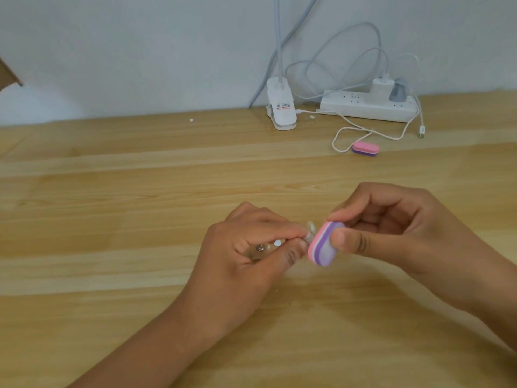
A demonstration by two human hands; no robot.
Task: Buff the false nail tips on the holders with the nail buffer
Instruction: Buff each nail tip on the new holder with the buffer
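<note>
My left hand (246, 259) grips a clear plastic holder (258, 250) low over the wooden table. A translucent false nail tip (310, 229) sticks out past my left thumb and forefinger. My right hand (397, 233) pinches a small pink, white and purple nail buffer (323, 245) between thumb and fingers. The buffer's pink edge lies against the nail tip. Most of the holder is hidden inside my left fist.
A second pink and purple buffer (365, 149) lies at the back right by a white cable (349, 130). Behind it are a white power strip (366, 106) with plugs and a white clip lamp base (281, 109) by the wall. Small nail tips (191, 120) lie near the wall.
</note>
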